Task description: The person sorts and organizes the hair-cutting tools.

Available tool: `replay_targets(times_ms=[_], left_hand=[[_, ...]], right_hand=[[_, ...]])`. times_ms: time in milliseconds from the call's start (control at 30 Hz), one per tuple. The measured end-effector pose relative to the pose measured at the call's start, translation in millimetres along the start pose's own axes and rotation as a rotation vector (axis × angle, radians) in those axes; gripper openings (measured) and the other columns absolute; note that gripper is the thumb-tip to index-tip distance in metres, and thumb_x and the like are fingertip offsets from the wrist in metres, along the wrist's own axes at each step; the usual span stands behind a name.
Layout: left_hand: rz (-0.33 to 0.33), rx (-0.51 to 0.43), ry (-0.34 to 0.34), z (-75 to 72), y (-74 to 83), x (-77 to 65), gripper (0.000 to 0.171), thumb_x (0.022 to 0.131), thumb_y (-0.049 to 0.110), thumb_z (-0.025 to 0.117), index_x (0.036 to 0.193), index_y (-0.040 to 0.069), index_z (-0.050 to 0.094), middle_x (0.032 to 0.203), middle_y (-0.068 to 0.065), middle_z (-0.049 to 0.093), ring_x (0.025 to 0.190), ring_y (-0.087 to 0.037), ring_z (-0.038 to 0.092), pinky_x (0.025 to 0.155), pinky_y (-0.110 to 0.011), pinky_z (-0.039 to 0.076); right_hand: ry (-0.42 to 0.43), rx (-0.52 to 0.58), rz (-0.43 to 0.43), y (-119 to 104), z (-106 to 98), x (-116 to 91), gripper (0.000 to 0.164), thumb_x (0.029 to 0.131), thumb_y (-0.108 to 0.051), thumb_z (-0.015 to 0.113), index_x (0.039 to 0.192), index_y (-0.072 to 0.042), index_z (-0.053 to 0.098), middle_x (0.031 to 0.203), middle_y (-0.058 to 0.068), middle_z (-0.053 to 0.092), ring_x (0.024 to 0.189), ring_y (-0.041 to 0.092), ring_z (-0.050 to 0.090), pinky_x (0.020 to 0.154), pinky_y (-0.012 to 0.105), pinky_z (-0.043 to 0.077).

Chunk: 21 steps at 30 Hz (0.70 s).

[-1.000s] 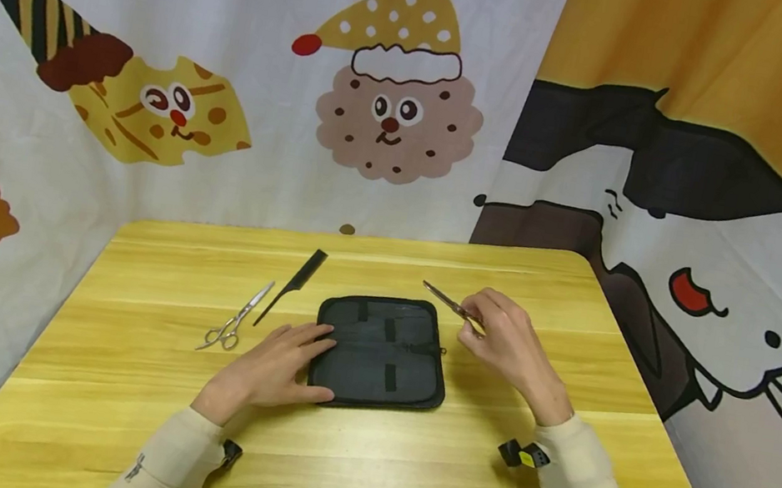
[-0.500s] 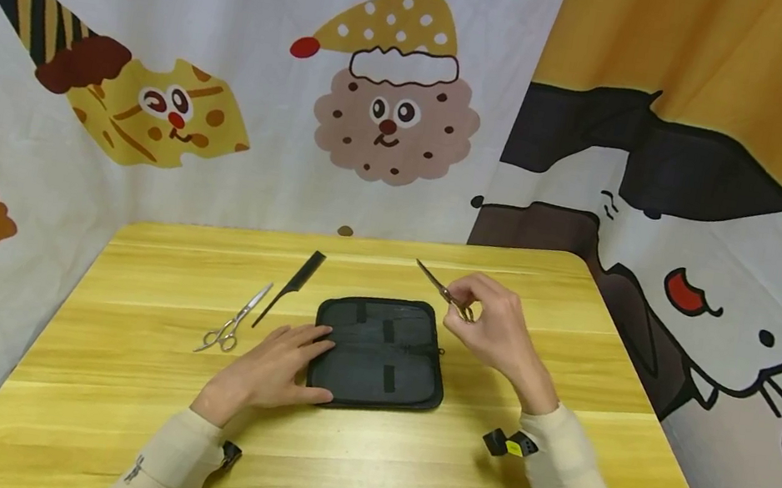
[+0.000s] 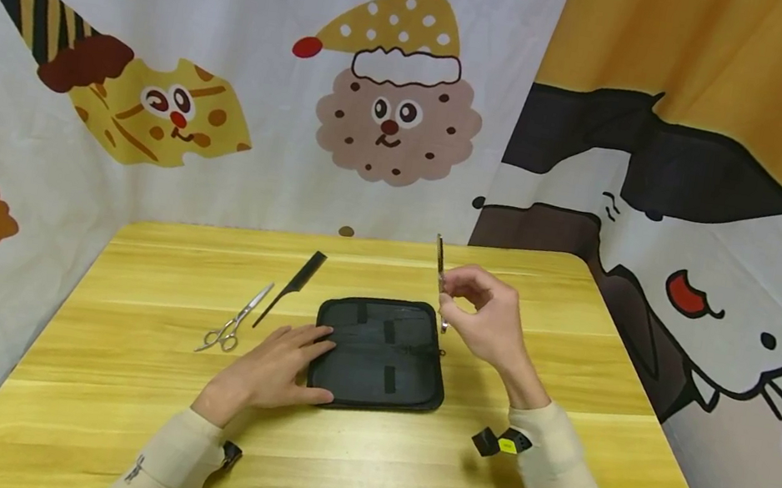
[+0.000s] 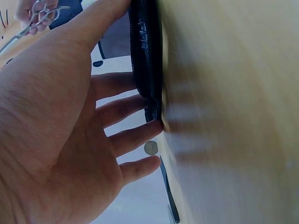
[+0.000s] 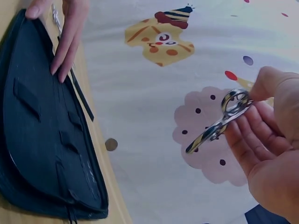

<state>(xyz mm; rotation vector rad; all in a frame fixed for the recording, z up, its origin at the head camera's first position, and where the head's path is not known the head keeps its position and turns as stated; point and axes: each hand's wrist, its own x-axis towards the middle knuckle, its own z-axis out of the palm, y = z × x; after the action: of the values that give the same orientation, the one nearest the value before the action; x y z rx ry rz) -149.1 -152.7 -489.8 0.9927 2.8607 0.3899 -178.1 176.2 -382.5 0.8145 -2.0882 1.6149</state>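
Note:
A black zippered case [image 3: 376, 364] lies open and flat on the table, with elastic loops inside. My left hand [image 3: 270, 368] rests on its left edge, fingers spread and fairly straight; the left wrist view shows the fingertips against the case's side [image 4: 145, 51]. Above the case's far right corner, my right hand [image 3: 486, 316] pinches a pair of silver scissors [image 3: 441, 272] between thumb and fingers. In the head view their blades point away and upward. The right wrist view shows the handle rings of the scissors [image 5: 233, 108] near the thumb, clear of the case.
Left of the case, a second pair of silver scissors [image 3: 235, 320] lies on the wooden table [image 3: 342, 473]. A black tail comb [image 3: 294, 284] lies beside it, its thin handle toward me. A printed curtain [image 3: 202, 190] hangs behind the table's far edge.
The right hand has moved left with the scissors, toward the case. The scissors have turned from pointing far left to pointing nearly straight away. My left hand stays put.

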Motion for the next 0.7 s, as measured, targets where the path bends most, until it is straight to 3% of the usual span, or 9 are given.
replay_targets(times_ms=[133,300,500,700], left_hand=[[0.002,-0.001,0.005,0.2,-0.2,-0.4,0.089,0.091,0.068,0.063,0.152,0.006,0.053,0.162,-0.016,0.036,0.146,-0.036,0.031,0.115,-0.063,0.028],[-0.002,0.000,0.000,-0.1,-0.1,-0.8,0.090,0.091,0.069,0.062,0.153,0.006,0.052,0.162,-0.016,0.036,0.146,-0.036,0.031,0.116,-0.063,0.028],[0.003,0.010,0.001,-0.7,0.3,-0.6,0.088,0.091,0.068,0.062,0.153,0.006,0.053,0.162,-0.016,0.036,0.146,-0.036,0.031,0.116,-0.062,0.028],[-0.001,0.006,-0.003,-0.6,-0.3,-0.6,0.089,0.091,0.070,0.061,0.153,0.007,0.052,0.162,-0.015,0.036,0.146,-0.035,0.030,0.116,-0.062,0.028]], right_hand=[[0.044,0.085,0.062,11,2,-2,0.022,0.081,0.024,0.066,0.103,0.020,0.067,0.095,0.030,0.066,0.086,0.020,0.067,0.080,0.025,0.060],[0.069,0.163,0.101,28,4,-6,0.021,0.084,0.021,0.067,0.104,0.018,0.068,0.097,0.018,0.068,0.086,0.025,0.068,0.078,0.025,0.061],[0.074,0.274,0.103,32,9,-7,0.018,0.085,0.018,0.068,0.104,0.019,0.067,0.097,0.007,0.070,0.090,0.024,0.069,0.085,0.030,0.061],[0.080,0.371,0.142,30,13,-8,0.016,0.086,0.016,0.065,0.103,0.017,0.066,0.096,0.007,0.072,0.090,0.025,0.070,0.080,0.032,0.062]])
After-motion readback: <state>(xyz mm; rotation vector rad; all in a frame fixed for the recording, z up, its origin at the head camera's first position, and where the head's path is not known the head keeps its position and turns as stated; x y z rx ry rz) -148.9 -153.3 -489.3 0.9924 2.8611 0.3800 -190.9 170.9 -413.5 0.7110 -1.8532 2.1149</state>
